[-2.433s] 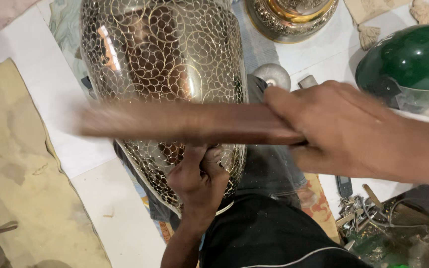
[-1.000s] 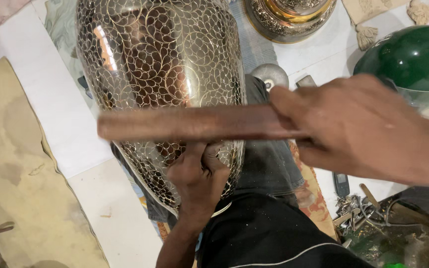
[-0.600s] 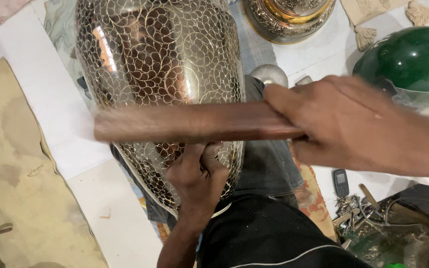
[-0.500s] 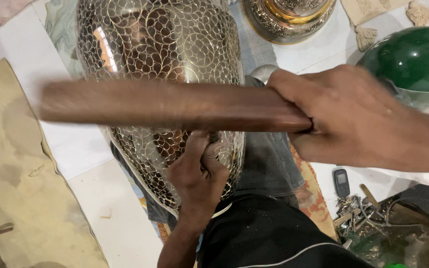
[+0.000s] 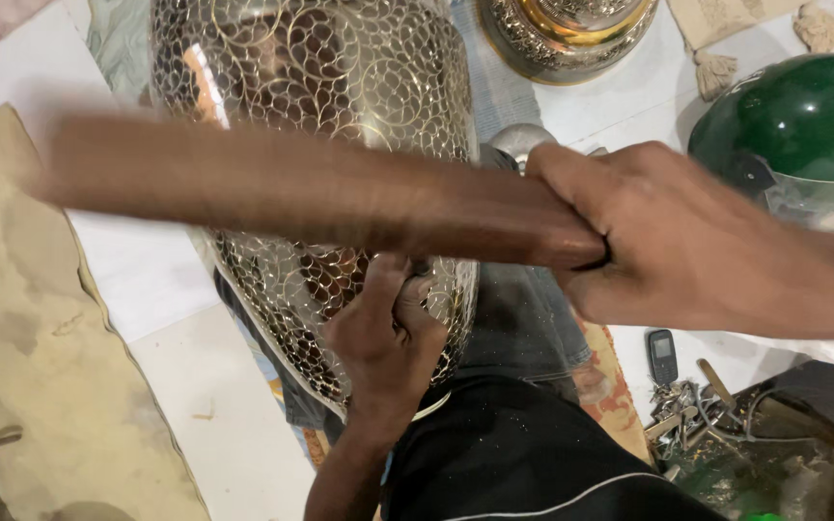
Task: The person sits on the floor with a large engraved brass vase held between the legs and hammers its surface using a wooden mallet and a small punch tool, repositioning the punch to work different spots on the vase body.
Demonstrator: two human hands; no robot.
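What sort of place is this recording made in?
Probably a metal craft workshop with work done on the floor. A large pierced metal vessel rests across the person's lap, the right hand grips a wooden stick, and small tools lie scattered nearby.

We are swinging the wooden stick (image 5: 311, 198) in our right hand (image 5: 687, 241) again: it is blurring and sitting lower over the metal vessel (image 5: 330, 125) than just before.
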